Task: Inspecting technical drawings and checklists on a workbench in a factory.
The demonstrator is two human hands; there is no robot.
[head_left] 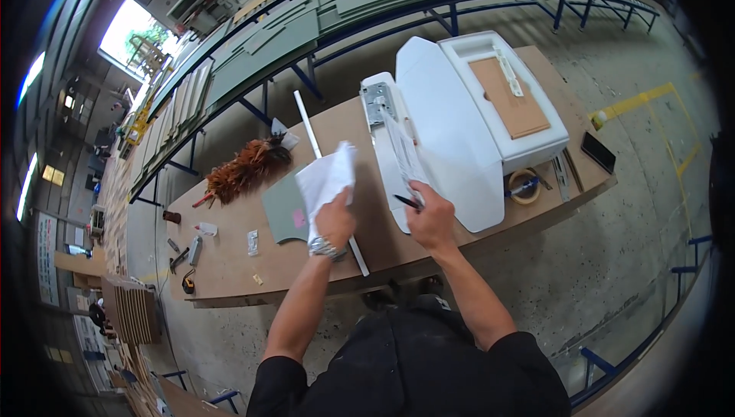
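My left hand (pixel 334 223), with a watch on its wrist, is closed on crumpled white paper (pixel 325 179) over the workbench. A pink note (pixel 299 219) lies beside it on a grey-green panel (pixel 277 201). In my right hand (pixel 432 219) is a black pen (pixel 407 201), and the fingers also pinch a sheet of printed paper (pixel 404 149). Under that sheet is a long white panel (pixel 390 176), with a metal fitting (pixel 375 104) at its far end. A thin white strip (pixel 308 124) runs beneath the paper in my left hand.
An open white box (pixel 536 145) with a cardboard insert (pixel 511 103) stands at right, its lid (pixel 452 126) folded toward me. Nearby are a tape roll (pixel 524 186) and a phone (pixel 598 152). At left lie a feather duster (pixel 246 170), a hammer (pixel 179 259) and a tape measure (pixel 188 284).
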